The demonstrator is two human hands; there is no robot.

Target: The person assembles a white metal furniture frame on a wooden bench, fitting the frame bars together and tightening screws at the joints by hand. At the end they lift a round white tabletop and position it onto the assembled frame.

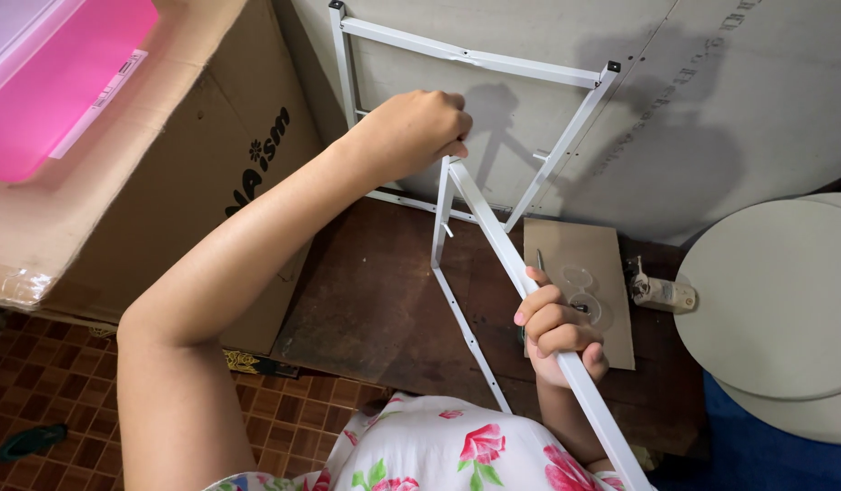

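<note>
At the centre of the head view, both hands grip a white metal frame point(457, 300) made of thin square tube. The left hand point(411, 132) is closed in a fist at the upper corner of the near frame section, fingers curled down and pressed together over the joint where two tubes meet. The right hand point(558, 329) is wrapped around the long diagonal tube lower down, fingers closed fully about it, thumb side toward the body.

The held frame section stands tilted above a dark brown wooden board point(375, 300) on the floor. A second white frame section point(470, 56) stands behind it, leaning against a grey wall panel point(711, 100); whether the two sections are joined cannot be told from this angle.

Just beside the right hand, a flat piece of brown cardboard point(579, 245) lies on the board, carrying a small clear plastic bag point(584, 295), with contents too small to identify. A small white object point(661, 293) lies near the cardboard's right edge. Farther right, two round grey discs point(775, 300) are stacked over a blue surface. To the left stands a large cardboard box point(166, 191) with a pink plastic lid point(61, 82) on top. A floral garment point(448, 450) fills the lower edge.
</note>
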